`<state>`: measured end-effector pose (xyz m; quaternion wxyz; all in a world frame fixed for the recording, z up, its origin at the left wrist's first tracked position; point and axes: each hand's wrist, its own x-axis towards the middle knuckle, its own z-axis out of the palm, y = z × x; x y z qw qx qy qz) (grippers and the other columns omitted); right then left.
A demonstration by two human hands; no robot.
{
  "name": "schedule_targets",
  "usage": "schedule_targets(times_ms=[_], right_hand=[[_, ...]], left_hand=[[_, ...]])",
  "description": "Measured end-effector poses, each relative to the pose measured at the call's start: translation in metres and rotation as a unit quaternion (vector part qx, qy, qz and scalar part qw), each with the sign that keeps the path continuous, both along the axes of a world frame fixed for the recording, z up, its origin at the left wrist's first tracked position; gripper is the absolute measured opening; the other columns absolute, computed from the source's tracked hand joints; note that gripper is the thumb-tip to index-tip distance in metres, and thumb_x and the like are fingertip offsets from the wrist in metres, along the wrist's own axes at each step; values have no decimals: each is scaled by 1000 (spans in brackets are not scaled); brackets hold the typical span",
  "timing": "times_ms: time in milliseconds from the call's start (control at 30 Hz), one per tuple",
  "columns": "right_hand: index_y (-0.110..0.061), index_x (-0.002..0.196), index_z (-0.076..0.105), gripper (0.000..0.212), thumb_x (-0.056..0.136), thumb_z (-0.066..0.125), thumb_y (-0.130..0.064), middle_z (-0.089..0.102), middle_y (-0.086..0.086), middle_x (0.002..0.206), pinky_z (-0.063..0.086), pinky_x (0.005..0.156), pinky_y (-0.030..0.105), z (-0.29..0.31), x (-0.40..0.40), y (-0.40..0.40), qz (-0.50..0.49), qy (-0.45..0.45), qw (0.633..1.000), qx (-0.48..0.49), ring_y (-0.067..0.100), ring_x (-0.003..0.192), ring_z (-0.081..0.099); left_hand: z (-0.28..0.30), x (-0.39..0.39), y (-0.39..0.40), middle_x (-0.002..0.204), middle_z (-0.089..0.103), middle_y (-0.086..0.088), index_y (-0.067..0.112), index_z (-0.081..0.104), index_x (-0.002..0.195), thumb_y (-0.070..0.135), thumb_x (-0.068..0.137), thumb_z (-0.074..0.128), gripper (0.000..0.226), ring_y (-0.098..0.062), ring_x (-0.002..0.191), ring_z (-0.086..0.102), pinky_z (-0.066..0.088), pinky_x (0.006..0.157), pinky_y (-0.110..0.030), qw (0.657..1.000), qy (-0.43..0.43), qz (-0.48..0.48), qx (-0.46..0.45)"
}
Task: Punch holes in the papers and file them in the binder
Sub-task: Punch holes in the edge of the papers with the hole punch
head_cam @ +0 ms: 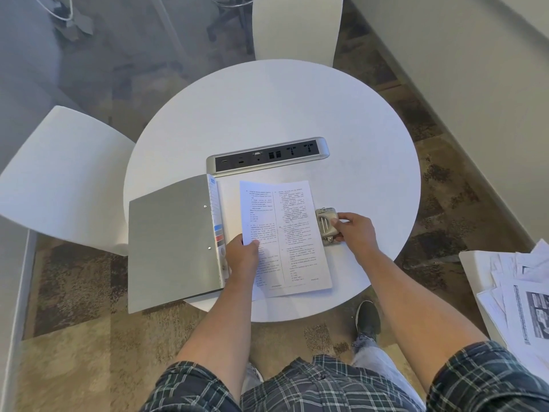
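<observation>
A printed sheet of paper (289,233) lies on the round white table (267,114), its left edge lifted. My left hand (243,257) grips that left edge near the bottom. The sheet's right edge sits in a metal hole punch (326,226). My right hand (356,230) rests on the punch, thumb on its lever. A grey binder (175,242) lies open at the left, cover flipped out over the table's edge, with white pages inside under the sheet.
A silver power socket strip (267,156) is set in the table just behind the paper. White chairs stand at the left (59,179) and far side (297,28). A pile of loose papers (523,295) sits on a surface at the right.
</observation>
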<state>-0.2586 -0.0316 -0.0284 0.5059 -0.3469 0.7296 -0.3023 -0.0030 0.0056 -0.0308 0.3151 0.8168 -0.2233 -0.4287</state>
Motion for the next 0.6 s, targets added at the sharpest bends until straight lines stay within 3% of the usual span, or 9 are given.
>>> schedule_targets(times_ms=[233, 433, 600], right_hand=[[-28, 100, 74, 11, 91, 75, -23, 80, 4, 87, 63, 86, 47, 0, 0, 0, 0, -2, 1000, -3, 28, 82, 78], [-30, 99, 76, 11, 91, 75, -23, 80, 1, 84, 62, 87, 48, 1, -1, 0, 6, 4, 1000, 0, 27, 82, 78], [-29, 98, 75, 10, 92, 74, -21, 80, -1, 80, 64, 84, 43, 2, 0, 1, 11, 7, 1000, -6, 17, 71, 76]], left_hand=[[-2, -1, -2, 97, 69, -1, 19, 65, 94, 14, 95, 67, 6, -25, 88, 64, 57, 80, -37, 1000, -7, -12, 2], [-2, -9, -4, 79, 62, 12, 24, 62, 83, 14, 93, 69, 16, -26, 87, 64, 57, 86, -41, 999, -5, -32, 4], [-2, -14, -3, 94, 68, 2, 21, 65, 92, 14, 93, 69, 8, -25, 88, 65, 56, 82, -37, 999, 2, -38, -3]])
